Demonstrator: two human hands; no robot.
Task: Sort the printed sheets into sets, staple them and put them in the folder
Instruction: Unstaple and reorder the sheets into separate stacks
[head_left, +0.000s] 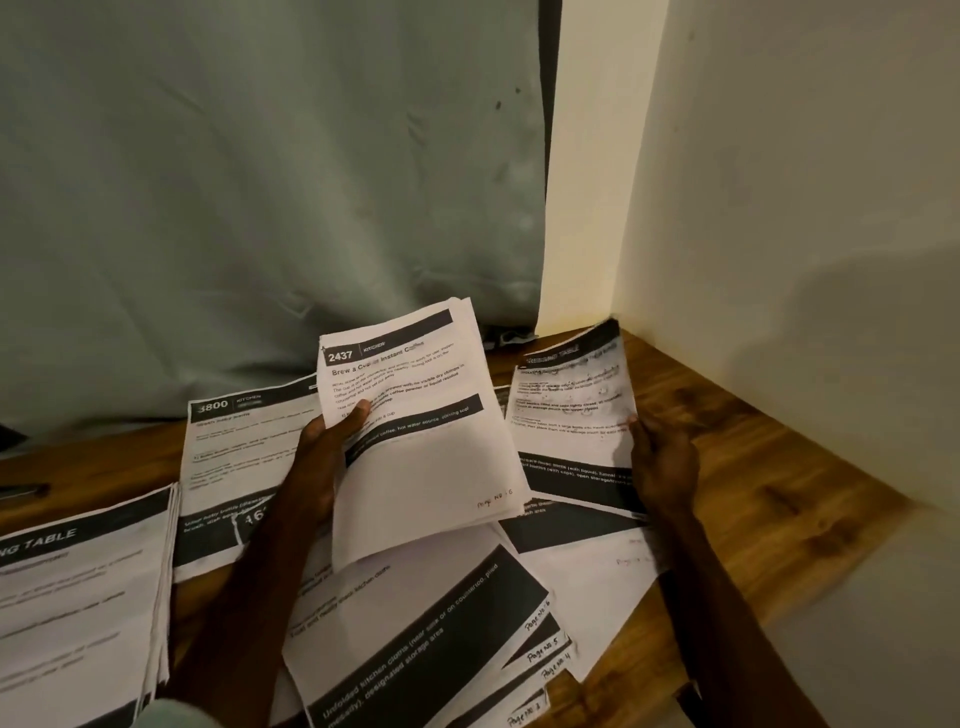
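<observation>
Table (769, 467): wooden, it carried the printed sheets around the raised bundle (415, 415).
Progress: sorting looked partway; piles (78, 597) lay left of, below and right of the bundle; stapling and filing apparently not begun, no folder visible.
Left hand (322, 452): grip closed on the bundle's left edge, thumb on top.
Right hand (660, 457): right of the bundle, grip pinching the edge of a loose sheet (571, 415).
</observation>
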